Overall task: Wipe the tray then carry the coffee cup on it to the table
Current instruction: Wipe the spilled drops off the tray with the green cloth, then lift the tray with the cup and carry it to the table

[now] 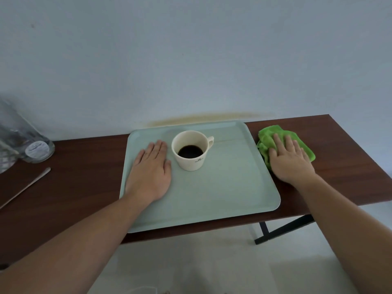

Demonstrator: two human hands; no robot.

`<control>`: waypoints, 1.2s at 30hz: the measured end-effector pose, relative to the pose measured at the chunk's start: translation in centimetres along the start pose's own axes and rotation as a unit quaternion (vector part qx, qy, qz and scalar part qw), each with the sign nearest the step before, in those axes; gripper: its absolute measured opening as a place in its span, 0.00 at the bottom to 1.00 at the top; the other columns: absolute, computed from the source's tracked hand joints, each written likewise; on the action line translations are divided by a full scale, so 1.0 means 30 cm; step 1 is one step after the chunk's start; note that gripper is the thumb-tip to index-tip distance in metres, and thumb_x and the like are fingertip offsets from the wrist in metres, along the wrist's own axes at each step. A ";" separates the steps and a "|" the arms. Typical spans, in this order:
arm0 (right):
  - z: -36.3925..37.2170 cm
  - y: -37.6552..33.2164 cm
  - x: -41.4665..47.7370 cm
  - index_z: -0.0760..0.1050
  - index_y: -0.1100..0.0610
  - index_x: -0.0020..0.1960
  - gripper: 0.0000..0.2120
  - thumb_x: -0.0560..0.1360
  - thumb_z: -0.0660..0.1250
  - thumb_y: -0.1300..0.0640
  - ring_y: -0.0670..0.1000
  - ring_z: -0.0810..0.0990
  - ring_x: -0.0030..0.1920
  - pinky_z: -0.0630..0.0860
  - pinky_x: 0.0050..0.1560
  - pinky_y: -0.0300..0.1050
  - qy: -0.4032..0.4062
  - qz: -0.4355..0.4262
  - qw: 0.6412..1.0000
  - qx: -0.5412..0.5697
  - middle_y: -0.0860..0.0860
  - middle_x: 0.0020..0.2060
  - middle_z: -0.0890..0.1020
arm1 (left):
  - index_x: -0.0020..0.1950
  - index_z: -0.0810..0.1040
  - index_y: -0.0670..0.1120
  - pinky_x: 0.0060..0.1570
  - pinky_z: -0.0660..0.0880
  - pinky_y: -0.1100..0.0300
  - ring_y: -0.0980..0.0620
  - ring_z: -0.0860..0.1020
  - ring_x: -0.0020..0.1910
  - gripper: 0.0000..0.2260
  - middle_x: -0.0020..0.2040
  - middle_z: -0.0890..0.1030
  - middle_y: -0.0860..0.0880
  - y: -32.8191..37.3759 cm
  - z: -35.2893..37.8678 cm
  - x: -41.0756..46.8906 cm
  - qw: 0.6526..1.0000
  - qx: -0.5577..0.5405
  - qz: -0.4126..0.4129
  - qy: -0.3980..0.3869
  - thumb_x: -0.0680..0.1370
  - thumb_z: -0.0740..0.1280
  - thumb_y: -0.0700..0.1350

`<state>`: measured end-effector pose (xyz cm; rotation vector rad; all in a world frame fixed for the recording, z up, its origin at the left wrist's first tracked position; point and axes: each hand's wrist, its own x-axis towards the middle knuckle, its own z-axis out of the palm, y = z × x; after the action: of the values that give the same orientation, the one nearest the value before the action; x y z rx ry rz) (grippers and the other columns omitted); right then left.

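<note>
Head view: jar blurred, cut off.

A clear glass jar lay on its side at the far left of the desk, blurred, its round grey lid turned toward the camera. Its contents could not be made out. Nearer the front edge, well apart from the jar, a thin pale stick lay slantwise, running out of view at the left. Behind everything rose a plain pale blue wall, marked low down by a long yellowish-brown stain. Below the right end, black metal legs stood on a light floor. A small dark speck showed on the wall's upper left.
</note>
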<state>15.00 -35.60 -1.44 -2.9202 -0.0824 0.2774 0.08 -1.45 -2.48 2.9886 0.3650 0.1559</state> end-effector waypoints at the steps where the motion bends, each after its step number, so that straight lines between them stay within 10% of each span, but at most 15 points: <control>1: -0.011 0.004 0.029 0.42 0.42 0.80 0.31 0.78 0.41 0.41 0.54 0.44 0.80 0.42 0.77 0.54 0.004 0.018 1.000 -0.004 0.52 0.81 0.45 | 0.81 0.51 0.46 0.77 0.46 0.53 0.54 0.49 0.79 0.28 0.81 0.53 0.50 0.001 0.000 0.000 1.000 -0.001 0.001 0.000 0.81 0.44 0.53; 14: -0.015 -0.091 -0.069 0.49 0.50 0.81 0.33 0.80 0.44 0.38 0.58 0.42 0.79 0.39 0.76 0.57 0.065 0.021 0.993 0.098 0.59 0.80 0.48 | 0.81 0.52 0.47 0.77 0.46 0.53 0.54 0.49 0.79 0.28 0.81 0.53 0.51 0.002 -0.003 -0.003 1.000 -0.008 -0.001 -0.007 0.81 0.43 0.53; 19: -0.007 -0.184 -0.249 0.65 0.58 0.73 0.30 0.78 0.53 0.41 0.61 0.70 0.67 0.62 0.70 0.60 0.170 0.001 0.973 0.157 0.58 0.67 0.75 | 0.80 0.54 0.46 0.77 0.46 0.53 0.53 0.50 0.79 0.27 0.81 0.55 0.50 -0.001 -0.011 -0.006 1.000 -0.024 -0.003 -0.001 0.82 0.45 0.53; 25: 0.009 -0.220 -0.369 0.69 0.64 0.63 0.27 0.75 0.64 0.43 0.62 0.71 0.57 0.68 0.59 0.56 0.175 0.025 0.980 0.096 0.60 0.56 0.74 | 0.77 0.63 0.43 0.76 0.52 0.56 0.51 0.57 0.78 0.23 0.78 0.62 0.46 -0.007 -0.080 -0.063 0.986 -0.165 -0.002 -0.017 0.82 0.57 0.46; 29: 0.027 -0.221 -0.390 0.69 0.62 0.59 0.26 0.74 0.64 0.41 0.61 0.73 0.56 0.70 0.56 0.56 0.113 0.050 0.989 0.080 0.57 0.54 0.74 | 0.70 0.70 0.41 0.62 0.70 0.46 0.40 0.72 0.65 0.22 0.68 0.74 0.41 -0.077 -0.124 -0.206 0.988 -0.088 -0.084 0.094 0.77 0.64 0.46; 36: 0.023 -0.261 -0.379 0.65 0.61 0.57 0.27 0.73 0.65 0.40 0.62 0.77 0.52 0.72 0.48 0.53 0.078 0.096 0.982 0.141 0.58 0.55 0.75 | 0.52 0.69 0.41 0.43 0.71 0.48 0.37 0.77 0.48 0.13 0.49 0.76 0.41 -0.094 -0.127 -0.257 0.954 -0.147 -0.259 0.039 0.77 0.63 0.51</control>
<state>3.44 -28.65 1.58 -2.6557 0.2428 0.0808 -8.48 -0.20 0.22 2.4989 1.0146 0.2484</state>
